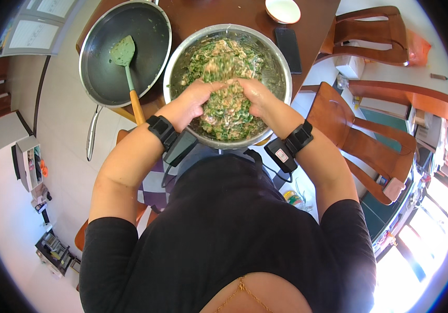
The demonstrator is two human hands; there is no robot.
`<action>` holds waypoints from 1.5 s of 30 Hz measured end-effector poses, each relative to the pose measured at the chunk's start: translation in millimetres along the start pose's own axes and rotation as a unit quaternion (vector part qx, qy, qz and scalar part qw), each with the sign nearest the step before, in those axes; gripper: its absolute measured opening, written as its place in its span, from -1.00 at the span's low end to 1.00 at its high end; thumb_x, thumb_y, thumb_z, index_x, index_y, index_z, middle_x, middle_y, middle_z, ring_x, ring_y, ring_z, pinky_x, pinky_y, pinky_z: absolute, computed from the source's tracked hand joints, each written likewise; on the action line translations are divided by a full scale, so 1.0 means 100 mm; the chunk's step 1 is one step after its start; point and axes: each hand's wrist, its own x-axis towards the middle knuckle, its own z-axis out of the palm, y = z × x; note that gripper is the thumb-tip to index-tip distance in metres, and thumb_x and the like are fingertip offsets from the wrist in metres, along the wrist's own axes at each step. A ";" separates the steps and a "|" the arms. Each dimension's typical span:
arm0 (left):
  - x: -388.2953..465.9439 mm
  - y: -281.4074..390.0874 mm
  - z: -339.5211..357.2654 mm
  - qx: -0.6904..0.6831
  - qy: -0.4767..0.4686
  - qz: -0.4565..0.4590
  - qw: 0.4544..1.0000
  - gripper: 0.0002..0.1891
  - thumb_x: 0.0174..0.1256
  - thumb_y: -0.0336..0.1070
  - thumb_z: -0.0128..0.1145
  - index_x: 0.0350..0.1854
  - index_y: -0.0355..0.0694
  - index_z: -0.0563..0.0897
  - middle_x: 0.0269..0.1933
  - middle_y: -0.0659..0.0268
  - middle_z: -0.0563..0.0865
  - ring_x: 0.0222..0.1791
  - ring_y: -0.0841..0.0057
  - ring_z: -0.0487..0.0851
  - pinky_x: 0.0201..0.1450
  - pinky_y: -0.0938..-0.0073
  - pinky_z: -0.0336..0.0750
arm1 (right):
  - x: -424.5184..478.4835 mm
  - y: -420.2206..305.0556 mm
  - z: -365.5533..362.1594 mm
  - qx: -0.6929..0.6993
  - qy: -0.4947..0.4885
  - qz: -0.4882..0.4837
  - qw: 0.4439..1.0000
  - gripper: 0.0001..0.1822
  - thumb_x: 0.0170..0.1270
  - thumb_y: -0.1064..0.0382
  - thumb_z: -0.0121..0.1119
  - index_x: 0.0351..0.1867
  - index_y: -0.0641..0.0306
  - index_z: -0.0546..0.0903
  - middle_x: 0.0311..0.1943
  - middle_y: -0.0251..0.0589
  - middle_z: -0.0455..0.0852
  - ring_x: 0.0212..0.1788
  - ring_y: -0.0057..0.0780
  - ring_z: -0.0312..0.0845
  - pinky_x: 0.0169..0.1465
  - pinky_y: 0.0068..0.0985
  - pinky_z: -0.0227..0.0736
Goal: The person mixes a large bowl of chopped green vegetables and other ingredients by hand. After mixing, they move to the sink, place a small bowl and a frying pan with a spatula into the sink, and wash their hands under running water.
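A wide stainless steel bowl (171, 84) sits at the table's near edge and holds a mass of chopped greens mixed with a pale, minced filling (226, 117). Both hands are inside the bowl. My left hand (198, 98), on the left side of the picture, has its fingers dug into the mixture. My right hand (255, 94) reaches in from the other side, its fingers also sunk in the mixture. Some of the mixture between and above the hands is blurred. The fingertips of both hands are hidden in it. Black devices are strapped to both wrists.
Left of the bowl, a black frying pan (94, 58) holds a green spatula (123, 53) with a wooden handle. A white bowl (282, 11) and a black phone (288, 51) lie on the brown table (216, 11). Wooden chairs (380, 144) stand at the right.
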 end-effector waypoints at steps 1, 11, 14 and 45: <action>-0.06 0.04 0.01 -0.001 0.019 0.020 1.000 -0.61 0.11 -0.35 0.21 -0.04 -0.45 0.48 -0.16 0.06 0.64 -0.25 0.29 0.66 -0.22 0.20 0.61 | 0.00 -0.04 0.01 -0.030 0.007 -0.020 0.999 -0.64 0.21 0.28 0.06 0.01 0.43 0.44 -0.14 -0.02 0.60 -0.23 -0.27 0.60 -0.21 -0.28 0.57; -0.45 0.16 0.01 0.084 0.011 0.028 0.996 -0.41 0.21 0.16 0.06 0.05 -0.28 0.45 -0.07 0.18 0.62 -0.16 0.39 0.63 -0.12 0.26 0.53 | -0.62 -0.44 0.33 -0.234 0.000 0.012 0.972 -0.31 0.22 -0.16 -0.01 0.24 0.27 0.26 0.28 -0.02 0.21 0.32 -0.13 0.04 0.30 0.00 -0.14; -0.60 0.10 -0.02 0.089 0.006 -0.016 0.996 -0.26 0.11 0.37 0.00 0.23 -0.06 0.33 0.15 0.27 0.49 0.15 0.30 0.44 0.13 0.03 0.27 | -0.59 -0.35 0.15 -0.201 0.089 0.007 0.976 -0.34 0.28 -0.16 -0.08 0.30 0.15 0.16 0.32 -0.15 0.13 0.34 -0.01 -0.07 0.33 -0.02 -0.22; -0.49 -0.05 0.02 0.040 -0.014 -0.004 0.999 -0.29 0.12 0.22 0.13 0.23 -0.12 0.32 0.20 0.19 0.41 0.18 0.28 0.39 0.09 0.04 0.34 | -0.68 -0.35 0.01 -0.147 0.039 -0.024 0.988 -0.20 0.25 -0.20 -0.03 0.36 0.22 0.02 0.39 -0.03 -0.08 0.41 0.00 -0.26 0.31 0.09 -0.26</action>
